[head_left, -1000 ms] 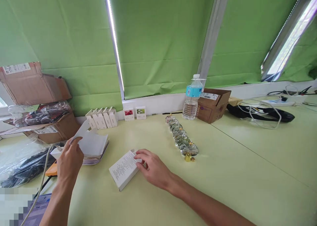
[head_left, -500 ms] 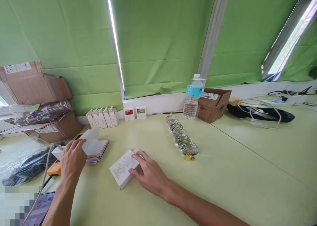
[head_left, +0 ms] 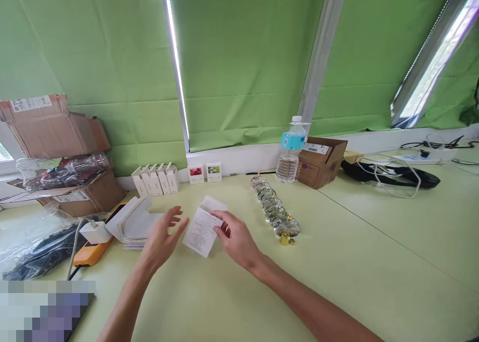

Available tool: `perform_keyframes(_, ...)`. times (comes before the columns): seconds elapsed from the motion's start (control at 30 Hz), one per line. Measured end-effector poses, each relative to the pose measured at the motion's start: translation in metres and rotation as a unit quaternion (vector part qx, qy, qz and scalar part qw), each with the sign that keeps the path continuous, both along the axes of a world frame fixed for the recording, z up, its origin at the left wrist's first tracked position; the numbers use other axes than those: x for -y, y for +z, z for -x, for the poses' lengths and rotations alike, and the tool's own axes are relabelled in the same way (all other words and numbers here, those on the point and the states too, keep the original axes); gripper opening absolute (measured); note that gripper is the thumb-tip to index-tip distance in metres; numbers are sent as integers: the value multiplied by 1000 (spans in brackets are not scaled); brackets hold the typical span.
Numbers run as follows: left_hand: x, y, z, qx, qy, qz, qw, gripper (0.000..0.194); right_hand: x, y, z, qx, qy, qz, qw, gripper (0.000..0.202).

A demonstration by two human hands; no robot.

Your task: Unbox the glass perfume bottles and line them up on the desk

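Observation:
My right hand (head_left: 239, 239) grips a small white carton (head_left: 201, 233) by its right side, thumb and fingers at the edge. Fine printed text covers the face turned to me, and a pale flap stands out at its top. Just left of the carton is my left hand (head_left: 164, 236), its fingers apart and nothing in them. Behind that hand lies a stack of flat white cardboard pieces (head_left: 136, 224), partly hidden by it. To the right, an overlapping row of clear round glass pieces with gold-coloured parts (head_left: 276, 207) runs across the table.
Several slim white boxes (head_left: 155, 180) stand at the back, beside two small picture boxes (head_left: 214, 172). A water bottle (head_left: 289, 157) and a brown carton (head_left: 322, 165) are behind the glass row. At left are a white charger (head_left: 95, 232), an orange device (head_left: 90, 254) and bagged black items (head_left: 41, 254).
My left hand has moved right, from the white stack to beside the carton. My right hand has taken hold of the carton and tilted it up; its top flap now shows.

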State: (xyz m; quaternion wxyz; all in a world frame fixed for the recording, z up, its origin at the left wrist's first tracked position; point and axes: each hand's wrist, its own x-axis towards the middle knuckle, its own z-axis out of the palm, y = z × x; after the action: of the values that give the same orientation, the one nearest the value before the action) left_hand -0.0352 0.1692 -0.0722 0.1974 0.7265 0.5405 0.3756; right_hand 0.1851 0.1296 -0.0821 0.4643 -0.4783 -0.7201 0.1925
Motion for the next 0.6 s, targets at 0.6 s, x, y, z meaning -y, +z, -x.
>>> perform_keyframes(0.6,8,-34,-34,22,54,-3,998,30,-13,-25,34,2,79,68,995,52)
